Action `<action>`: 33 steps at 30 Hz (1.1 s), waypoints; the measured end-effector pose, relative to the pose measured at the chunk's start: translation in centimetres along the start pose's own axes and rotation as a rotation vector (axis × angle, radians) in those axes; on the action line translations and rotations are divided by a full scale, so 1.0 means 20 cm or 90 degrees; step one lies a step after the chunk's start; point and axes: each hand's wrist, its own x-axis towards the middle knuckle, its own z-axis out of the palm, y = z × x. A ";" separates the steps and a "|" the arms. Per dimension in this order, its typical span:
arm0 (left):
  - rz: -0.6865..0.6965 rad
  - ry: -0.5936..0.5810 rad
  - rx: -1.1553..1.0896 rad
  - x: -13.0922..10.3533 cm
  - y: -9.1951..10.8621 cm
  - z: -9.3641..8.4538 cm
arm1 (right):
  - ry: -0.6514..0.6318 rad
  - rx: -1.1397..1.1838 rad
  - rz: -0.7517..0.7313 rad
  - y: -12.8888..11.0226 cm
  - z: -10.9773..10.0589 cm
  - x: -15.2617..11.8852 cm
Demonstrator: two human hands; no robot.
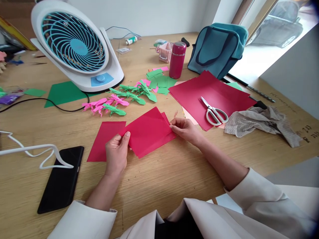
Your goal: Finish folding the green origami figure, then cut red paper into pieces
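Observation:
Several red paper sheets (149,132) are held up off the table between my hands, their edges slightly fanned. My left hand (117,151) pinches the left corner, thumb on top. At the right edge, my right hand (183,128) grips the sheets between thumb and fingers. Another red paper piece (102,142) lies flat on the table behind my left hand. To the right rests a stack of larger red paper (209,89), with white-handled scissors (214,113) lying shut on it. Folded green and pink paper figures (134,93) are grouped beyond the held sheets.
A white fan (77,46) stands at the back left, near a green sheet (64,94). A black phone (61,181) lies left under a white wire stand (50,149). A red flask (177,59), a teal bag (216,49) and a crumpled cloth (259,122) are further right.

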 end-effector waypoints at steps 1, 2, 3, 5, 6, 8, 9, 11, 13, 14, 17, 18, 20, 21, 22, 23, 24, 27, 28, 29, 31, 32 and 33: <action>0.003 0.007 -0.006 0.00 0.00 0.00 | -0.008 -0.014 -0.008 0.00 0.00 0.00; 0.006 0.011 -0.011 0.00 0.00 0.00 | -0.013 -0.025 -0.015 0.00 -0.01 0.00; 0.007 0.012 -0.014 0.01 0.01 0.00 | -0.015 -0.034 -0.020 -0.01 -0.01 -0.01; 0.002 0.009 -0.015 0.01 0.01 0.00 | -0.016 -0.049 -0.023 -0.02 -0.01 -0.02; -0.001 0.008 -0.015 0.01 0.01 0.00 | -0.017 -0.057 -0.021 -0.03 -0.01 -0.02; -0.004 0.009 -0.014 0.01 0.01 0.01 | -0.016 -0.073 -0.018 -0.03 -0.01 -0.02; -0.002 0.013 -0.013 0.01 0.01 0.00 | -0.018 -0.077 -0.020 -0.02 -0.01 -0.02; 0.006 0.023 -0.015 0.01 0.00 0.00 | -0.028 -0.080 -0.034 0.00 -0.01 -0.01; 0.012 0.035 -0.024 0.02 0.00 0.00 | -0.045 -0.092 -0.043 0.02 -0.01 -0.01; 0.013 0.041 -0.030 0.02 -0.01 0.00 | -0.055 -0.103 -0.043 0.02 -0.01 -0.01; 0.010 0.048 -0.044 0.03 -0.02 -0.01 | -0.074 -0.137 -0.038 0.00 0.00 -0.02; 0.008 0.047 -0.048 0.03 -0.02 -0.01 | -0.074 -0.143 -0.038 -0.01 0.00 -0.03; 0.001 0.044 -0.049 0.03 -0.01 -0.01 | -0.067 -0.151 -0.034 -0.04 0.00 -0.04; -0.002 0.043 -0.047 0.03 -0.01 -0.01 | -0.062 -0.156 -0.028 -0.05 0.00 -0.04; -0.005 0.044 -0.044 0.03 -0.01 0.00 | -0.056 -0.160 -0.020 -0.05 0.01 -0.04; -0.007 0.044 -0.041 0.02 -0.01 0.00 | -0.051 -0.166 -0.012 -0.05 0.01 -0.05; -0.007 0.044 -0.041 0.02 -0.01 0.00 | -0.046 -0.172 -0.006 -0.05 0.01 -0.05; -0.004 0.035 -0.041 0.03 -0.02 0.00 | -0.030 -0.201 -0.003 -0.04 0.01 -0.05; 0.000 0.033 -0.037 0.03 -0.03 0.00 | -0.024 -0.212 -0.005 -0.04 0.01 -0.05; 0.003 0.033 -0.033 0.03 -0.03 0.00 | -0.016 -0.223 -0.007 -0.04 0.00 -0.04; 0.015 0.045 -0.024 0.04 -0.04 -0.01 | 0.011 -0.236 -0.008 -0.03 -0.03 -0.03; 0.023 0.058 -0.022 0.05 -0.04 -0.01 | 0.031 -0.235 -0.008 -0.03 -0.05 -0.03; 0.033 0.074 -0.023 0.05 -0.04 -0.02 | 0.058 -0.227 -0.006 -0.02 -0.07 -0.02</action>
